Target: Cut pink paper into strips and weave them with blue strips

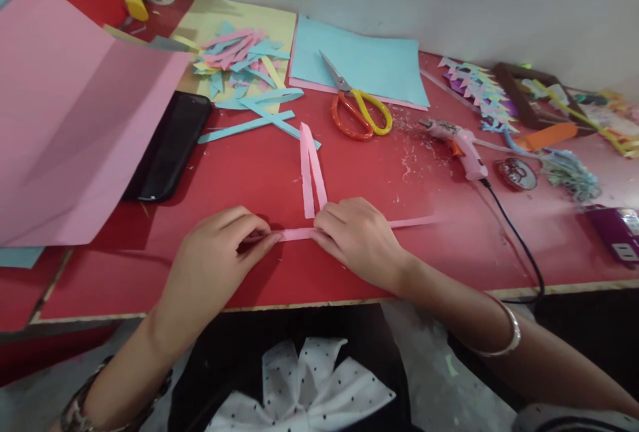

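Observation:
A narrow pink paper strip (295, 234) runs level across the red table near its front edge. My left hand (224, 245) pinches it between thumb and fingers on the left. My right hand (357, 235) is closed over the strip further right, and a free end sticks out beyond it. Just behind my right fingers lies a folded pink strip (307, 172), bent into a narrow V with its fold pointing away. Blue paper strips (259, 119) lie crossed behind that.
Scissors (344, 86) rest partly on blue sheets (359, 52). A corded pink glue gun (462, 146) lies to the right. Cut strips pile on a yellow sheet (269, 19). A black phone (170, 152) sits partly under a large pink sheet (74, 126) at left.

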`<state>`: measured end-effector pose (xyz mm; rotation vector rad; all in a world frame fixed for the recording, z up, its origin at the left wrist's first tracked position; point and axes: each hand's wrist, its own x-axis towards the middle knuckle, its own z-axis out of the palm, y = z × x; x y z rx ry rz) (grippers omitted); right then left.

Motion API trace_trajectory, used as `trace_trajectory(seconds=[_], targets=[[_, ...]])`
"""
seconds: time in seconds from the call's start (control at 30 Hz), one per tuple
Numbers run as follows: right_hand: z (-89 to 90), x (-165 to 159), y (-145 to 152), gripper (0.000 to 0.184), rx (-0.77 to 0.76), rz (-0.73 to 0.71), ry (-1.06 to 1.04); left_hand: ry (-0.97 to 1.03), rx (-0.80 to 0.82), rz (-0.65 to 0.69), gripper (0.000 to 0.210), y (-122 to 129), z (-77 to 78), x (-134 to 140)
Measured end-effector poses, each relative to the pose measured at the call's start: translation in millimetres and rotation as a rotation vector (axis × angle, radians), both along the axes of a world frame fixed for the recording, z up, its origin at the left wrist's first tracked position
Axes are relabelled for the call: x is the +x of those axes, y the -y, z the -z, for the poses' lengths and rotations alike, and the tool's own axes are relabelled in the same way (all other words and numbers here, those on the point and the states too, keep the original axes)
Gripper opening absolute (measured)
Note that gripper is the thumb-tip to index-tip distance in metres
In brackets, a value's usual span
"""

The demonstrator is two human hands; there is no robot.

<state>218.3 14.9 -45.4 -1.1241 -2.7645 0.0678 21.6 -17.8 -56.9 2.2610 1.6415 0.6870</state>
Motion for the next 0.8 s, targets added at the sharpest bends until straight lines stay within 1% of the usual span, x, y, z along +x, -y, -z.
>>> trace_trajectory(seconds=[0.23, 0.47, 0.67, 0.8], targets=[[-1.0, -1.6, -4.6, 0.020, -0.080, 0.005, 0.081, -0.029, -0.004, 0.008, 0.035, -0.6, 1.4, -1.1], [-2.0, -2.2, -4.8, 0.019, -0.102, 0.004, 0.090, -0.009, -0.040, 0.007, 0.032, -2.1, -0.3, -1.5], [-1.8, -2.0, -4.6, 0.020, -0.089, 0.004, 0.087, -0.028, -0.035, -0.060, 0.034, 2.9, -1.3, -11.3], [-1.3, -1.9, -4.3, 0.020, -0.081, 0.007, 0.083, -0.073, -0.056, -0.093, 0.029, 4.8, -2.2, -15.5]])
